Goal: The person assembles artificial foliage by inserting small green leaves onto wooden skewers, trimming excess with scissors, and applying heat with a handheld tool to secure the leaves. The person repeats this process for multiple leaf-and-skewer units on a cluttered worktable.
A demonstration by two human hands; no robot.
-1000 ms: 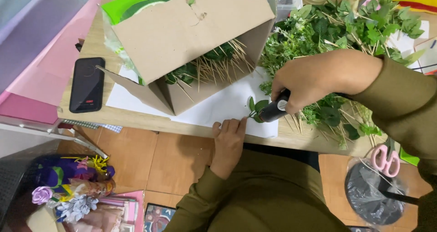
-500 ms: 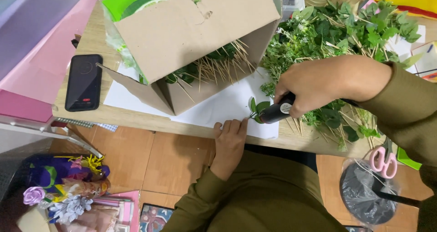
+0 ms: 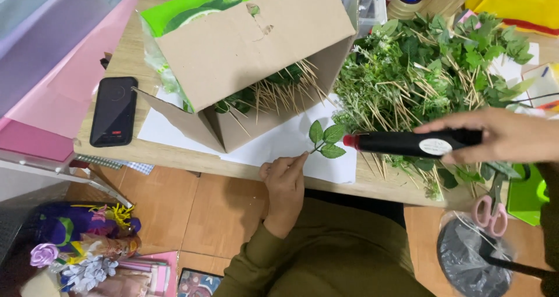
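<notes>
The left hand [image 3: 283, 183] pinches the thin stem of a small leaf sprig [image 3: 325, 141] between its fingertips, pressing it down onto a flat sheet of white paper [image 3: 279, 142] at the near edge of a pale wooden table [image 3: 116, 148]. The sprig has 3 smooth, oval green leaves fanned out from 1 stalk.

The right hand [image 3: 506, 137] is wrapped around a black, tube-shaped glue gun [image 3: 416, 142], held level, with its red tip just beside the leaves but apart from them.

Behind the sprig a brown cardboard box [image 3: 250, 46] lies tipped on its side, its open mouth full of greenery fixed to thin, pale wooden sticks. A glossy green plastic bag [image 3: 192, 9] lies against its top. To the right sits a loose, bushy heap of leaves on sticks [image 3: 431, 70]. A black phone [image 3: 113, 110] lies flat on the left of the table. Pink-handled scissors [image 3: 490, 209] rest near the right edge, beside a round black bin lined with crinkled clear plastic [image 3: 474, 259].
</notes>
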